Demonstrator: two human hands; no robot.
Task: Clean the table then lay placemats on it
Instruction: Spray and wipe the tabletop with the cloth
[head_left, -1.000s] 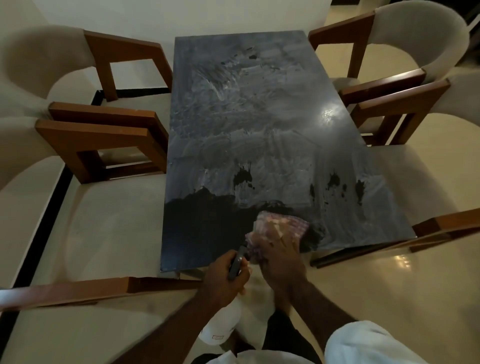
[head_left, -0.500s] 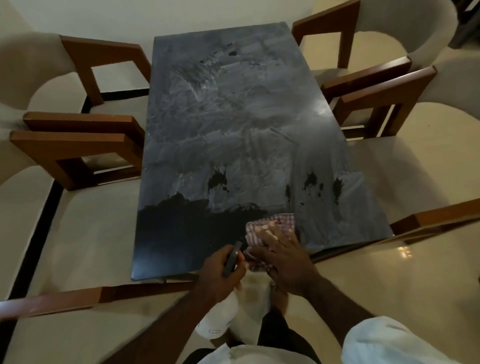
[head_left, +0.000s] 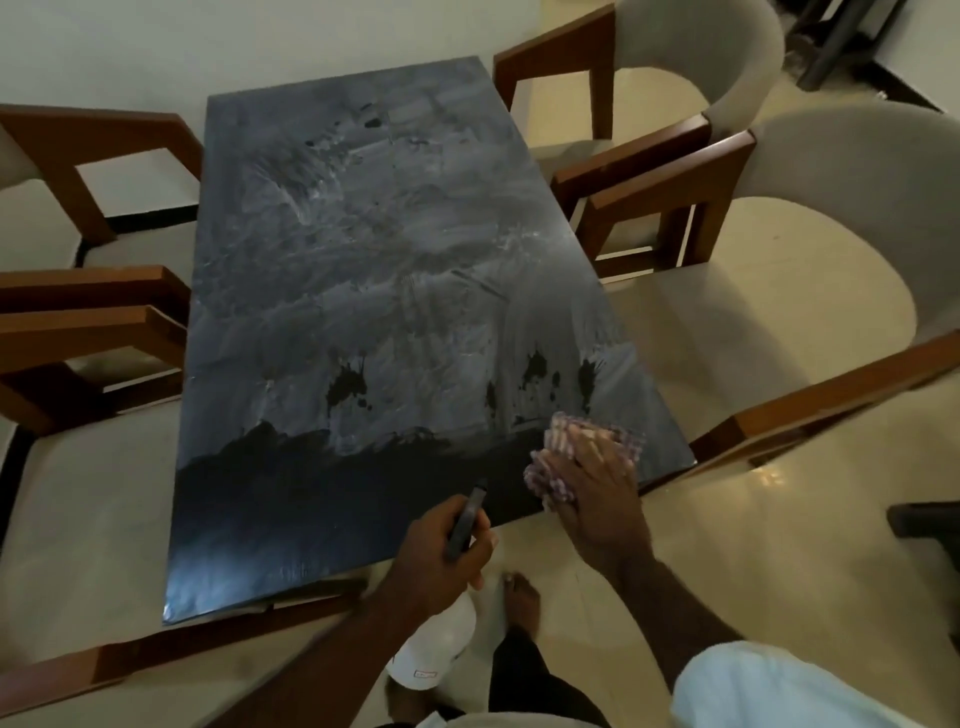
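Pressing the cloth (head_left: 560, 432) flat under spread fingers (head_left: 592, 451), the right hand (head_left: 597, 499) sits at the lower-right corner of the table (head_left: 363, 260); its hazy, unwiped length runs away toward upper frame. Left hand (head_left: 436, 564) grips the spray bottle (head_left: 441, 639), lower centre.

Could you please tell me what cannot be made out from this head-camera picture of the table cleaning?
Head view:
- checked cloth: its middle is hidden under the right hand, and it is blurred.
- spray bottle: its neck is covered by the left hand; the label is too small to read.
- table: its legs are hidden beneath its top; whether the grey film is wet is unclear.
- placemats: none within the frame.
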